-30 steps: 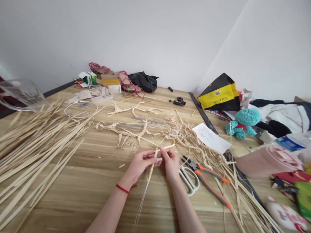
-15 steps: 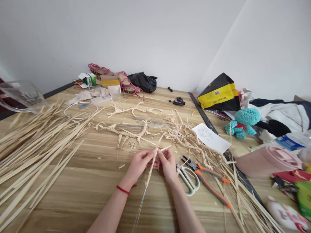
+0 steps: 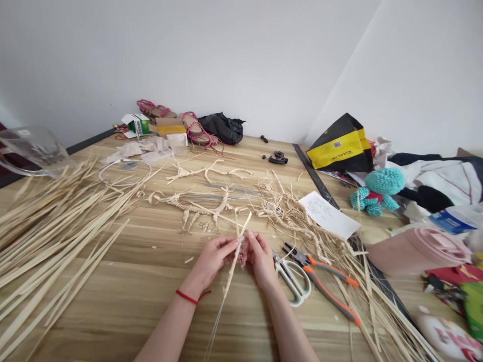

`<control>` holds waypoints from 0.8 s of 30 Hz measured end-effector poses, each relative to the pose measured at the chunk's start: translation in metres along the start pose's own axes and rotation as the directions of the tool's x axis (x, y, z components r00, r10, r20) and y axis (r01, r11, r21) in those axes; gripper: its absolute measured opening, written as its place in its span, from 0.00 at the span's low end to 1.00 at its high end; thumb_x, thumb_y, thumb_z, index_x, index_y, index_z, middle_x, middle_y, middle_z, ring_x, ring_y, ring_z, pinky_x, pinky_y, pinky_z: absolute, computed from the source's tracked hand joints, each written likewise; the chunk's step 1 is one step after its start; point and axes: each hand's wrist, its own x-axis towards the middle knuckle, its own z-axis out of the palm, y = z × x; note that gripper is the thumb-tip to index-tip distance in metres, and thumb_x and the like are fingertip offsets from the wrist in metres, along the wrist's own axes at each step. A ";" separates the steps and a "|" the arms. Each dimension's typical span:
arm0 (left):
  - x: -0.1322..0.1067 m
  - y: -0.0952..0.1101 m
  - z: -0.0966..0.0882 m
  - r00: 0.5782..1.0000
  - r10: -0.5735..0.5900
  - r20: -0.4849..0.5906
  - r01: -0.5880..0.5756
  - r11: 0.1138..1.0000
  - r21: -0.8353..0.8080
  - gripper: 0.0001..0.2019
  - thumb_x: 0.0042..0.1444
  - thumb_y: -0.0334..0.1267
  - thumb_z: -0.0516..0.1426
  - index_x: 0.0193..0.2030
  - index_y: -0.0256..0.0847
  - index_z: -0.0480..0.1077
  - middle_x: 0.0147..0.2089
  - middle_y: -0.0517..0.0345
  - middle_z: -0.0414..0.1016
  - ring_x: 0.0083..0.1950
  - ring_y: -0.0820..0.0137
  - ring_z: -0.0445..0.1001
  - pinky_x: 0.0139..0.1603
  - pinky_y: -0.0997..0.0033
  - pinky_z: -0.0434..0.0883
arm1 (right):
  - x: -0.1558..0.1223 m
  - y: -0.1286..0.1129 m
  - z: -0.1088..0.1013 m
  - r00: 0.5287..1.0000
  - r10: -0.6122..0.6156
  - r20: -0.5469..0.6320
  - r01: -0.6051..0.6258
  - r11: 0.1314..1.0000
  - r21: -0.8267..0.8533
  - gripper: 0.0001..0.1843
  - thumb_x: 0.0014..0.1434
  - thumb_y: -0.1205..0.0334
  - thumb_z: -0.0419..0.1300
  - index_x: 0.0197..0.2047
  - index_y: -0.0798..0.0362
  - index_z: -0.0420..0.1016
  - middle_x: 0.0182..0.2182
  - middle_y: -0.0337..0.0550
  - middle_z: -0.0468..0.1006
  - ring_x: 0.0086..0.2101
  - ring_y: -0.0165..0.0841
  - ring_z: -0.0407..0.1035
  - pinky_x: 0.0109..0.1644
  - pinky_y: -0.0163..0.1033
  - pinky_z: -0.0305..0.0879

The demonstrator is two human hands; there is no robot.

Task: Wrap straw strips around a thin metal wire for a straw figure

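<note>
Pale straw braid (image 3: 233, 269), light, springy and probably brittle, slanting across the wooden tabletop (image 3: 124, 301) between left hand (image 3: 212, 260) and right hand (image 3: 261, 259), thin wires (image 3: 216, 322) trailing below. Both grips pressed together, fingertips pinching the braid; firmest hold likely on the tight plait, not loose ends. White-handled scissors (image 3: 292, 279) and orange-handled pliers (image 3: 328, 294) just right.

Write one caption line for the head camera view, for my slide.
The left hand and right hand hold a straw-wrapped wire above a wooden table, beside scissors and orange-handled pliers.
</note>
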 end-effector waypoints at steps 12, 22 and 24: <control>-0.001 0.004 -0.002 0.997 -0.059 -0.053 0.055 0.995 -0.079 0.09 0.42 0.37 0.65 0.30 0.35 0.73 0.28 0.56 0.76 0.27 0.70 0.72 0.31 0.70 0.68 | -0.014 -0.009 0.011 0.988 -0.148 0.047 0.155 0.919 -0.362 0.31 0.51 0.55 0.63 0.56 0.45 0.57 0.36 0.39 0.70 0.26 0.29 0.69 0.20 0.31 0.66; -0.001 0.003 -0.003 0.998 -0.038 -0.054 0.037 0.999 -0.022 0.08 0.41 0.36 0.64 0.29 0.35 0.74 0.27 0.57 0.75 0.27 0.70 0.72 0.30 0.70 0.68 | -0.014 -0.014 0.012 0.989 -0.118 0.089 0.141 0.938 -0.317 0.29 0.48 0.56 0.64 0.53 0.46 0.62 0.40 0.42 0.70 0.23 0.27 0.67 0.18 0.31 0.64; -0.001 0.003 -0.004 0.997 -0.036 -0.072 0.035 0.999 -0.002 0.08 0.41 0.35 0.64 0.30 0.35 0.75 0.28 0.56 0.76 0.29 0.69 0.72 0.33 0.70 0.68 | -0.014 -0.014 0.012 0.989 -0.125 0.075 0.142 0.942 -0.304 0.31 0.47 0.57 0.65 0.55 0.45 0.62 0.44 0.44 0.69 0.23 0.26 0.66 0.19 0.32 0.64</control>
